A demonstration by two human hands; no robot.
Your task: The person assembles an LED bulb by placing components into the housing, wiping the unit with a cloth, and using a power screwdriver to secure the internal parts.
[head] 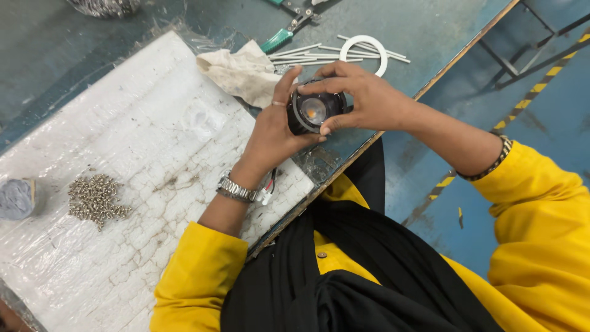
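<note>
Above white padded bench (123, 184), both hands (319, 117) grip black round lamp (313, 112) between them.

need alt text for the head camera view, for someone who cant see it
Both hands, left hand and right hand, hold a small round black lamp housing with an amber centre above a cracked white mat. A pile of small screws lies on the mat; a white ring, thin white rods and a crumpled cloth lie behind.

screws (95, 200) heaped on white mat (141, 129) | rag (241, 72) | white ring (364, 54) | rods (307, 55) | green-handled pliers (284, 34)
</note>
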